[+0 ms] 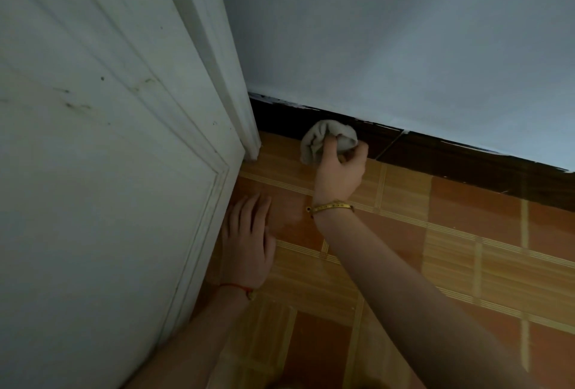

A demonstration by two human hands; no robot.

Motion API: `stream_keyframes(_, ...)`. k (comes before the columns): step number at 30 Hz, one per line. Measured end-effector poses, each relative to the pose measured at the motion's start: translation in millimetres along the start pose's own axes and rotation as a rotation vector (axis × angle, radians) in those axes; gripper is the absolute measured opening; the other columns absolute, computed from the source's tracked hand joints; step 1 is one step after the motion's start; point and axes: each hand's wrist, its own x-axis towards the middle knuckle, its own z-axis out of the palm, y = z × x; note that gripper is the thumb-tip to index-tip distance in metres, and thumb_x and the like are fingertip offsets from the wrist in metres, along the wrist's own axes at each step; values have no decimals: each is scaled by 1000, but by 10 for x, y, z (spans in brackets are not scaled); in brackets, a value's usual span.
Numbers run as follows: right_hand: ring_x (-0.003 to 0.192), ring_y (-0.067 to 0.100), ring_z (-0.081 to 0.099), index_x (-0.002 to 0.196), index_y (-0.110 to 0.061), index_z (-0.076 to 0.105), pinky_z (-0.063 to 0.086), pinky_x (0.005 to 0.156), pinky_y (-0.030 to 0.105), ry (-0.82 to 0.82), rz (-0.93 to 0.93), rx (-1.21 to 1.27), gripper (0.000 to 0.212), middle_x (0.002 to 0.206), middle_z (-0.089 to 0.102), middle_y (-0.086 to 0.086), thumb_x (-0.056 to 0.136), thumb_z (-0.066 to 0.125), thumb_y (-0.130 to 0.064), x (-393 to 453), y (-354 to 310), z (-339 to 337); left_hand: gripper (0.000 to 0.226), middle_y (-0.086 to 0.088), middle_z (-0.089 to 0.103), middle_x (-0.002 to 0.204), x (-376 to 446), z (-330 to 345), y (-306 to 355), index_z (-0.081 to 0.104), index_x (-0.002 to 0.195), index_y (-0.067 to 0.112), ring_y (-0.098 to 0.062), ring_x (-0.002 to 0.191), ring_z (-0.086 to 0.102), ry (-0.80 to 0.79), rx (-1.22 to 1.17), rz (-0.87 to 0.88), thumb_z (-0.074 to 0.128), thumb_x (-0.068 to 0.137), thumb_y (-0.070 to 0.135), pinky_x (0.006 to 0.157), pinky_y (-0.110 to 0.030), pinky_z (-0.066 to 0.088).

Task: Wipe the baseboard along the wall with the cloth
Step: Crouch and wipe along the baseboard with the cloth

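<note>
A dark brown baseboard (pixel 460 156) runs along the foot of the pale blue wall, from the door frame at the left down to the right edge. My right hand (pixel 340 170) grips a bunched off-white cloth (pixel 323 138) and presses it against the baseboard near its left end, close to the door frame. A gold bracelet circles that wrist. My left hand (pixel 249 239) lies flat on the floor tiles beside the door, fingers spread, holding nothing. A red string sits on its wrist.
A white panelled door (pixel 102 170) fills the left side, with its frame (pixel 245 127) meeting the baseboard. Orange and tan patterned floor tiles (pixel 451 248) spread to the right and toward me. The wall (pixel 404 46) rises above the baseboard.
</note>
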Motion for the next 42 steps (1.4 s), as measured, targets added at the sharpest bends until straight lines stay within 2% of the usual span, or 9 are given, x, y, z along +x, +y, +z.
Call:
stream_keyframes(6, 78, 15, 53, 101, -7, 64, 42, 64, 26, -40, 206, 118, 38, 86, 59, 3, 87, 61, -42, 6, -22, 26, 55, -9, 44, 150, 1, -9, 3, 47, 145, 14, -29, 137, 39, -4, 10, 3, 39, 91, 24, 112, -50, 35)
stream_keyframes(9, 74, 13, 54, 99, -6, 64, 42, 58, 22, -23, 290, 182, 44, 84, 60, 3, 85, 64, -48, -12, -63, 93, 55, -9, 44, 150, 4, -10, 3, 47, 145, 14, -29, 137, 38, -13, 13, 0, 39, 91, 24, 111, -53, 37)
stream_keyframes(12, 84, 15, 62, 101, -9, 62, 47, 59, 16, 46, 283, 133, 39, 94, 64, 4, 78, 75, -37, 1, -90, 219, 56, -9, 45, 149, 9, -12, 6, 47, 145, 14, -30, 137, 39, -27, 24, -13, 38, 91, 25, 110, -55, 37)
stream_keyframes(16, 86, 20, 58, 92, -9, 58, 52, 74, 29, 112, 220, 51, 33, 103, 60, 12, 71, 82, -17, -13, -33, 415, 57, -9, 45, 149, 16, -22, 24, 46, 146, 14, -30, 136, 39, -18, 27, -16, 38, 91, 25, 111, -54, 36)
stream_keyframes(21, 83, 19, 53, 85, -3, 59, 48, 74, 25, 119, -21, -28, 28, 102, 51, 12, 64, 75, 7, -97, 159, 509, 54, -10, 46, 149, 15, 0, 6, 46, 143, 14, -31, 136, 39, 3, 25, -3, 39, 91, 25, 108, -56, 39)
stream_keyframes(26, 83, 15, 59, 92, -8, 55, 53, 74, 30, 144, -146, -19, 34, 95, 58, 7, 68, 79, -6, 28, 256, 254, 55, -9, 45, 149, 15, 5, -6, 48, 145, 14, -30, 136, 40, 11, 2, 0, 40, 91, 24, 108, -55, 39)
stream_keyframes(31, 93, 3, 60, 109, -7, 51, 54, 76, 17, 185, -165, 86, 51, 110, 59, 8, 69, 80, -1, 143, 204, -39, 54, -9, 46, 149, 13, 6, 6, 50, 143, 13, -29, 136, 40, 7, -14, -13, 40, 91, 24, 106, -55, 40)
stream_keyframes(36, 92, 13, 60, 103, -9, 54, 55, 82, 33, 101, -229, -5, 44, 104, 58, 5, 67, 78, 1, -18, 247, 274, 56, -9, 45, 150, 2, 3, 5, 48, 144, 14, -30, 137, 40, 0, 2, -10, 40, 90, 25, 109, -56, 39)
stream_keyframes(42, 87, 14, 59, 95, -9, 57, 52, 78, 30, 151, -261, 1, 36, 96, 61, 6, 69, 81, -9, 33, 238, 224, 56, -9, 45, 150, 4, 4, -10, 48, 145, 14, -30, 136, 40, 7, -6, -10, 40, 90, 24, 109, -54, 38)
